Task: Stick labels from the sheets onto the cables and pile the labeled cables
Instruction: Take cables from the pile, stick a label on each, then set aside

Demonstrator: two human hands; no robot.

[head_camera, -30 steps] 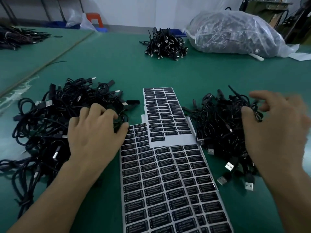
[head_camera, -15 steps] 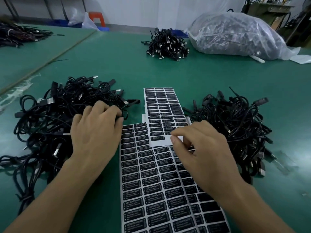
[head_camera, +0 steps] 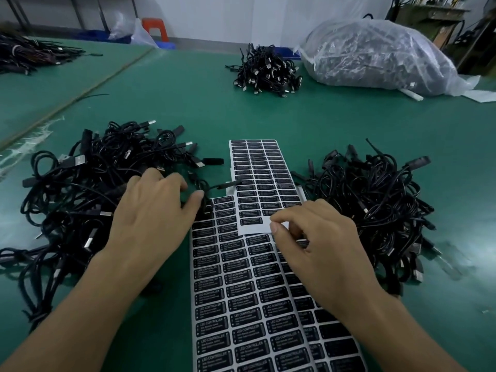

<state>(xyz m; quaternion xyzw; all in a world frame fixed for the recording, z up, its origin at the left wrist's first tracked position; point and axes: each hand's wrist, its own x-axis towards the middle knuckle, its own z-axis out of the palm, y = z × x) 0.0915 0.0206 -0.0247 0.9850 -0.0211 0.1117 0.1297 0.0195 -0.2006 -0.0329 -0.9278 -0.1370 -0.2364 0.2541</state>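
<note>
**Green bench, one cable in hand, fingers on the label sheet**

Green matting covers the table on my feed. Far left lies the left pile, a loose tangle of black cables. My view shows the left hand resting on its right edge, fingers curled and thumb closed against a cable, whose plug end lies across the left edge of the far sheet. That sheet overlaps the top of the near sheet; both carry rows of black labels and sit between the two piles. On the far sheet's bare white near corner, the right hand has thumb and forefinger tips drawn together, the other fingers tucked; I cannot tell whether a label sits between them. Just beside that hand is the right pile of black cables. Further back, well apart, a small heap of cables lies beside a clear plastic bag
</note>
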